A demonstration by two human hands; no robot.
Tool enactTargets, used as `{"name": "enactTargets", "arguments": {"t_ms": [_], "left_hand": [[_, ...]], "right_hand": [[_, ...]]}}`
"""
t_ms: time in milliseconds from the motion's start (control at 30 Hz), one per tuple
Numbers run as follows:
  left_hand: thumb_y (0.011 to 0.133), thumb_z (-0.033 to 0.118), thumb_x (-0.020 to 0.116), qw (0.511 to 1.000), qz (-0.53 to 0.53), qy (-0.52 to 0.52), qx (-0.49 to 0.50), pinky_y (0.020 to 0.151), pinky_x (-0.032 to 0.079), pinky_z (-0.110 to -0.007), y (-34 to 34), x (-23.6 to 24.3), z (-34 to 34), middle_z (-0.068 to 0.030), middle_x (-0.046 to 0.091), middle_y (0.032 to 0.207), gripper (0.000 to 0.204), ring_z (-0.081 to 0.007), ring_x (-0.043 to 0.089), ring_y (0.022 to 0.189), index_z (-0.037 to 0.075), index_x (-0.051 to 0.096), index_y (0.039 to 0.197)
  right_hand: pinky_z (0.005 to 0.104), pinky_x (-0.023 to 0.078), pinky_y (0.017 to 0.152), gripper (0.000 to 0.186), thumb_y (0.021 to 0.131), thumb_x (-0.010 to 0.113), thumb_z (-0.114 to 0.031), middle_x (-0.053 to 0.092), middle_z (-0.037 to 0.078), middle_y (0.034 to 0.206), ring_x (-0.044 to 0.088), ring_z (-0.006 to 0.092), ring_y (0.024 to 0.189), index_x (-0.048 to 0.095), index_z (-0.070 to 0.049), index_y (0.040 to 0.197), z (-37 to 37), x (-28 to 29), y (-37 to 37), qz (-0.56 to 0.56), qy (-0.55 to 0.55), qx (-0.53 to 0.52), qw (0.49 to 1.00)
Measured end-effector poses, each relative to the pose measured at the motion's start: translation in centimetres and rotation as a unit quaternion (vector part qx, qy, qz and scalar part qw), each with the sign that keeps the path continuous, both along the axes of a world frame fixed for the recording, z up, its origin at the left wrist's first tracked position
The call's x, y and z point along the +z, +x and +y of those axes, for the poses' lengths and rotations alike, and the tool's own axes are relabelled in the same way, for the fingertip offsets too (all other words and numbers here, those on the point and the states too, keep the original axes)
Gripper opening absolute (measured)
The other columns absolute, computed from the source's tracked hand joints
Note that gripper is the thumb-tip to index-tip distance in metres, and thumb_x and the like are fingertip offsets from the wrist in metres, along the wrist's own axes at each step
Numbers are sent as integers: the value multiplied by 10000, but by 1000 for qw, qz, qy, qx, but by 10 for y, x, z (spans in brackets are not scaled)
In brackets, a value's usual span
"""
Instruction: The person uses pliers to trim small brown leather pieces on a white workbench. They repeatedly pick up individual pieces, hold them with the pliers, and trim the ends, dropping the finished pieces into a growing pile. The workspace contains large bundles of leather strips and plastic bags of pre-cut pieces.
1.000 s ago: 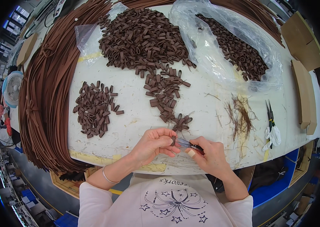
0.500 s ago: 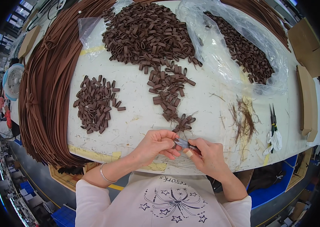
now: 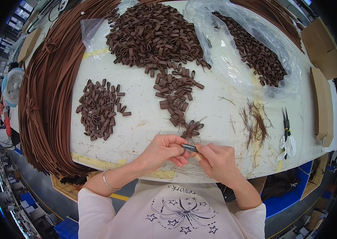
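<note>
My left hand (image 3: 164, 151) pinches a small dark brown loop (image 3: 182, 151) near the front edge of the white table (image 3: 132, 119). Close against it, my right hand (image 3: 216, 159) grips a pair of small dark snips (image 3: 191, 147), blades pointing toward that loop. Just beyond my fingers lies a trail of loops (image 3: 172, 105) running up to a large heap (image 3: 152, 34). A smaller pile (image 3: 98, 111) sits to the left. Loose brown threads (image 3: 256, 123) are scattered on the right.
Long brown strips (image 3: 45, 95) cover the left side. A clear plastic bag (image 3: 240, 79) holds more loops at back right. Black-handled long-nose tool (image 3: 286, 123) lies with white cloth (image 3: 289, 147). Cardboard pieces (image 3: 322, 107) stand at right, bins (image 3: 276, 209) below. A fan (image 3: 14, 87) stands far left.
Over the last second my right hand has shifted slightly left and up, and the snips now lie more enclosed in its fingers. The view has shifted slightly as my head moved.
</note>
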State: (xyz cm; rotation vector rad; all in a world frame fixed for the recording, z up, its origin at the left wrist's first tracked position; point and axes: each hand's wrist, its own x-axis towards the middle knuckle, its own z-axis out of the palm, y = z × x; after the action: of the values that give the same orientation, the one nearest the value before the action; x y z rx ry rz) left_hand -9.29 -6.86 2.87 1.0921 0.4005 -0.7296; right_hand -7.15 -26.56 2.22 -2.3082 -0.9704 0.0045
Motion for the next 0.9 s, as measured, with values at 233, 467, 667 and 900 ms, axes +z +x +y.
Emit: {"name": "enactTargets", "arguments": {"t_ms": [233,467,667,900], "left_hand": [[869,9,424,991,-117,35,-52,693,515,-270,-2,0,8,-140,594,943,424,-175,613,816,20,274,1266],[865,-40,396,936,-296,157,-109,772,490,-273,-5,-12,11,-155,586,1016,460,-160,583,905,13,217,1285],[852,-68,389,916,-348,159,-117,834,467,-285,-6,-18,12,-162,589,1031,466,-173,566,960,10,221,1279],[814,-54,435,899,-389,175,-103,781,468,-288,-8,-22,11,-127,624,974,476,-224,613,896,44,272,1250]], "right_hand": [[223,386,478,181,789,620,-130,562,53,614,483,71,527,532,15,852,-7,10,5,419,123,-81,896],[221,387,512,197,808,605,-153,567,44,649,476,64,583,516,21,829,-5,9,6,552,159,-91,813],[206,388,524,174,813,597,-145,559,28,668,470,50,590,523,12,834,-10,6,7,591,178,-87,782],[189,416,530,161,804,615,-140,554,8,706,490,46,590,543,-2,847,-5,6,9,617,194,-66,760]]}}
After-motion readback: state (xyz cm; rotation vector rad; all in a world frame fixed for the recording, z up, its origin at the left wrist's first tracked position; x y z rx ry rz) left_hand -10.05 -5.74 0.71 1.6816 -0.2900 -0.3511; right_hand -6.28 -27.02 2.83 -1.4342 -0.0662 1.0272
